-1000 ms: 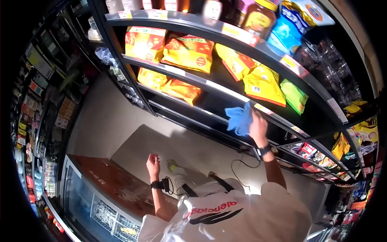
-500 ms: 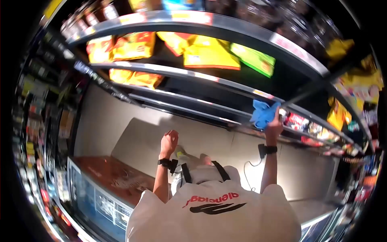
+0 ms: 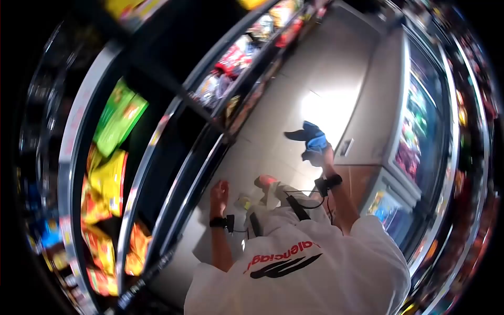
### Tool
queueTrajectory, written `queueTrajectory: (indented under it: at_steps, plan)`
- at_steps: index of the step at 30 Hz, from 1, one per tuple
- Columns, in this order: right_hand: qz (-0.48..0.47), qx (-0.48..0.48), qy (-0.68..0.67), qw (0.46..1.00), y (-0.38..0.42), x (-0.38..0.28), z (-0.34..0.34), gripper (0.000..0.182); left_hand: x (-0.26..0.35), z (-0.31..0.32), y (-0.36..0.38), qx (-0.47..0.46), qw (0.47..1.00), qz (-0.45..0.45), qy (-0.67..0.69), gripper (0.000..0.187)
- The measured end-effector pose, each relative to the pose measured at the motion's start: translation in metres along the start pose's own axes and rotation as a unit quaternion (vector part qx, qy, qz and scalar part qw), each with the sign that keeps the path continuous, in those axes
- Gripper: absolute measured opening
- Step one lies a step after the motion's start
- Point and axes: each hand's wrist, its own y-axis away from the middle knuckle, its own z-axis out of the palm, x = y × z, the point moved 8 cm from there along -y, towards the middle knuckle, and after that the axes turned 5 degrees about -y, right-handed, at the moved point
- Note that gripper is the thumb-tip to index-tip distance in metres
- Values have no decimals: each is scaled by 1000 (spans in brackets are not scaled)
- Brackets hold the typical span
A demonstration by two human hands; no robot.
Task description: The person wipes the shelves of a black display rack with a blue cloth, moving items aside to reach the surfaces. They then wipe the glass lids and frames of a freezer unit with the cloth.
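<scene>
A crumpled blue cloth (image 3: 316, 143) is gripped in my right hand (image 3: 327, 157), held out over the pale floor, away from the shelves. One dark flap of the cloth sticks out to the left. My left hand (image 3: 219, 195) is loosely curled beside the lower shelf edges, and nothing shows in it. Both wrists carry black bands with cables. A white shirt with red lettering covers my body below.
Dark shelves (image 3: 142, 184) on the left hold a green bag (image 3: 119, 118), yellow bags (image 3: 108, 181) and orange bags. Red packets (image 3: 234, 58) sit farther along. A glass-fronted cooler (image 3: 415, 126) stands at the right, beside a beige panel (image 3: 367, 100) with a small label.
The view has turned right, so the shelves now lie on the left. The blue cloth, still in my right hand, has moved from the shelf edge to over the floor.
</scene>
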Motion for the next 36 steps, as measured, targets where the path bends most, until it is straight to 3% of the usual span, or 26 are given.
queueTrajectory:
  at_steps: [1,2,4,5,6,9,10,13,14,19,20,23,26,27,31,36]
  plan:
    - [12,20,-164,986,20,20,-31,42,-15,24,-11,-28,998,30,46,20]
    - [17,43,-323,945,40,43,-63,42,11,31,-20,-72,997,37,-8,21]
    - [-14,223,-362,905,94,105,-128,49,68,50,-35,-153,984,53,-79,23]
    - [2,353,-161,922,135,140,-156,53,80,70,-45,-183,977,74,-85,23]
    - [35,453,53,889,176,156,-176,57,92,88,-52,-213,968,93,-91,23]
    - [117,526,90,838,270,159,-204,64,139,149,-60,-307,935,133,-119,24]
    - [120,556,44,821,291,171,-203,73,158,173,-66,-336,921,147,-131,24]
    - [219,560,41,798,355,201,-191,75,224,244,-61,-396,871,250,-150,24]
    - [241,542,114,797,370,198,-186,76,250,269,-53,-417,852,273,-162,23]
    - [272,541,185,774,406,233,-147,69,366,398,17,-459,760,439,-137,18]
    - [268,542,198,772,403,243,-148,62,389,422,38,-482,746,439,-139,21]
    - [304,552,135,765,401,265,-163,66,445,492,96,-492,698,513,-88,37]
    - [346,565,106,742,390,292,-189,68,517,554,143,-366,655,660,-38,55]
    - [363,568,100,732,384,296,-202,68,537,582,146,-377,663,645,-50,62]
    - [385,553,100,732,359,319,-243,76,627,658,154,-292,658,695,-10,57]
    - [379,525,109,754,329,370,-335,78,645,746,146,-283,628,709,-153,53]
